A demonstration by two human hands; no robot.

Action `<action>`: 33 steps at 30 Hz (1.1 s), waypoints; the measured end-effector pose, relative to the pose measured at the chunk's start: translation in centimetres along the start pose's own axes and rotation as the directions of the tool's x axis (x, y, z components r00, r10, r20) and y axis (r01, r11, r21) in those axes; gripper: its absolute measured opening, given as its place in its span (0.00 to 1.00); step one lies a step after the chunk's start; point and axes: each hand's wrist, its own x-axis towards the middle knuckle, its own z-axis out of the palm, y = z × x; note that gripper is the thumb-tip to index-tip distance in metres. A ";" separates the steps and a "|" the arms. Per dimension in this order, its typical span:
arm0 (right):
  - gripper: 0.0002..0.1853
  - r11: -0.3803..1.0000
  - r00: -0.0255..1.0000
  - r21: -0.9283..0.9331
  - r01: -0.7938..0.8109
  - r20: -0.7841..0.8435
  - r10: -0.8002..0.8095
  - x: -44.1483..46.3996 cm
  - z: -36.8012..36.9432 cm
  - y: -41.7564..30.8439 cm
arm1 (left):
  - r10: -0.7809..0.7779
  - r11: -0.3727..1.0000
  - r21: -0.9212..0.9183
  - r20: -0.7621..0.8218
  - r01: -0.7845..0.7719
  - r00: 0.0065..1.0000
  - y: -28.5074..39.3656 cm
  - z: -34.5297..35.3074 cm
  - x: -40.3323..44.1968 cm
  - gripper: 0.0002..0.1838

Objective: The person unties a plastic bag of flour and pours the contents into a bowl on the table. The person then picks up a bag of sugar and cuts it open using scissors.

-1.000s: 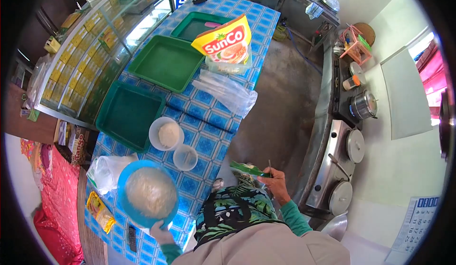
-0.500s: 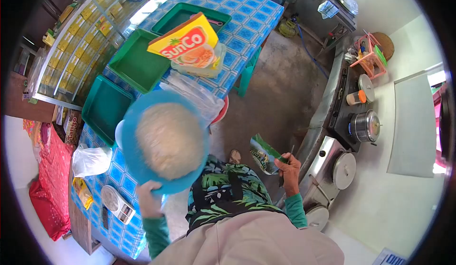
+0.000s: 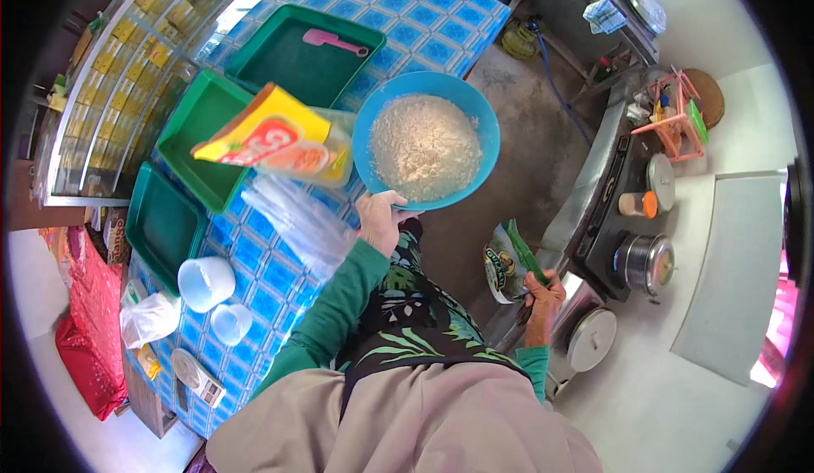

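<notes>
A blue bowl (image 3: pixel 489 134) of pale flour (image 3: pixel 424 147) is held at its near rim by my left hand (image 3: pixel 381 221), beside the table's right edge. Low on the right, my right hand (image 3: pixel 544 297) is closed on a green and white printed packet (image 3: pixel 507 261); a thin, dark item beside it is too small to make out. Left of the bowl stands the yellow SunCo pouch (image 3: pixel 284 138) on a clear container. Clear plastic bags (image 3: pixel 297 223) lie just in front of the pouch.
Green trays (image 3: pixel 254 53), one with a pink spatula (image 3: pixel 335 42), lie on the blue checked table (image 3: pixel 407 7). Two plastic cups (image 3: pixel 206 284) and a scale (image 3: pixel 197 377) stand nearer. At right are a stove (image 3: pixel 604 219), a steel pot (image 3: pixel 646 263) and an orange rack (image 3: pixel 678 117).
The blue bowl has left the tabletop in my left hand and moved far to the right. My right hand has shifted right with the packet. The camera view has moved too.
</notes>
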 end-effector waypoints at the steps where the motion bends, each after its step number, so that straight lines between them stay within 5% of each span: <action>1: 0.10 1.000 1.000 -0.003 -0.005 -0.027 0.005 1.4 0.6 -1.1 | -0.331 0.828 -0.490 -0.034 0.273 0.943 0.7 1.0 2.5 0.18; 2: 0.10 1.000 1.000 -0.021 -0.006 -0.022 0.005 2.8 1.3 -2.1 | -0.606 0.371 -0.843 0.099 0.390 0.789 1.0 1.7 4.6 0.19; 7: 0.10 1.000 0.998 -0.014 0.020 0.058 -0.019 9.6 5.4 -6.3 | -0.778 0.324 -0.867 -0.017 0.379 0.628 -0.3 3.5 11.9 0.26; 10: 0.11 0.999 0.990 -0.029 0.043 0.138 -0.039 13.4 8.0 -7.5 | -0.774 0.402 -0.852 -0.121 0.335 0.621 -2.6 3.2 14.1 0.26; 11: 0.11 0.999 0.989 -0.009 0.046 0.145 -0.044 14.5 9.2 -8.4 | -0.849 0.306 -0.856 -0.047 0.417 0.526 -1.7 2.9 14.8 0.27; 20: 0.09 0.993 0.956 0.032 0.111 0.269 -0.116 23.8 16.6 -16.9 | -0.830 0.379 -0.893 -0.211 0.244 0.516 -3.1 3.8 18.4 0.22; 22: 0.08 0.994 0.944 -0.032 0.109 0.316 -0.094 25.8 18.6 -19.5 | -0.814 0.153 -0.942 0.050 0.298 0.578 -1.3 2.8 18.4 0.27; 24: 0.07 0.976 0.896 0.027 0.215 0.392 -0.209 29.6 20.1 -20.4 | -0.742 0.095 -0.872 0.259 0.479 0.618 1.6 1.7 17.4 0.33; 26: 0.07 0.964 0.855 0.084 0.253 0.447 -0.264 31.2 22.8 -22.6 | -0.738 0.099 -0.691 0.432 0.716 0.519 3.7 0.9 16.5 0.34; 28: 0.07 0.948 0.775 0.064 0.313 0.559 -0.293 33.0 25.4 -24.8 | -0.722 0.243 -0.586 0.423 0.773 0.548 6.5 0.5 16.6 0.27; 30: 0.07 0.924 0.711 0.047 0.380 0.624 -0.324 34.6 27.8 -25.7 | -0.634 0.466 -0.611 0.274 0.640 0.723 8.4 0.8 18.0 0.21; 33: 0.05 0.890 0.648 -0.087 0.447 0.718 -0.255 36.3 31.7 -27.5 | -0.388 0.894 -0.300 -0.145 0.333 0.910 9.6 1.9 23.0 0.19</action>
